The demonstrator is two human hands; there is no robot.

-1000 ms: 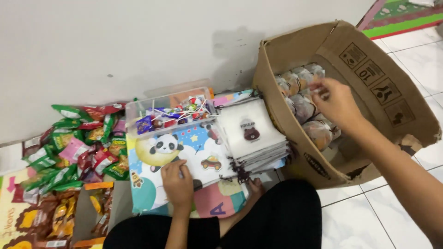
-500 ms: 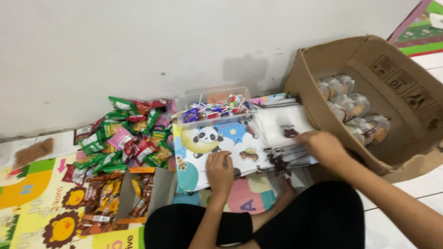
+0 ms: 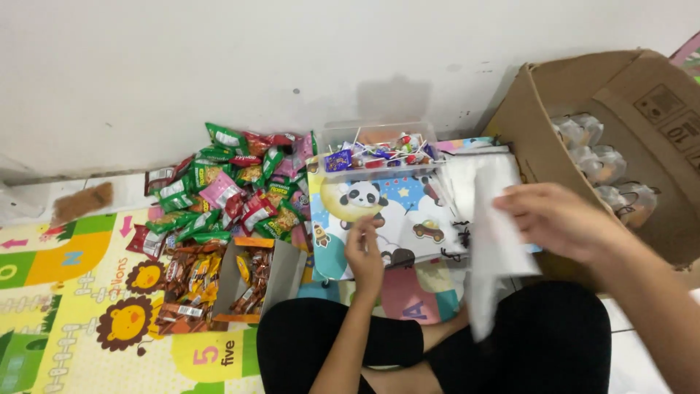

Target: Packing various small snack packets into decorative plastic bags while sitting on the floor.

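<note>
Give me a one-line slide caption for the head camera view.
Seated person's right hand lifts a white bag while the left hand rests on a panda-print bag.

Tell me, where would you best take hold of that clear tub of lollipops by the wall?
Probably by the short end walls of the clear tub, coming from above with a hand on each end. It sits upright and open-topped, lollipop sticks poke up inside, the wall blocks its far side, and the panda sheet lies against its near side.

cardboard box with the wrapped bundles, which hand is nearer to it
Right. The right hand, holding a white bag, is just beside the cardboard box; the left hand rests on the panda-print sheet, farther away.
</note>
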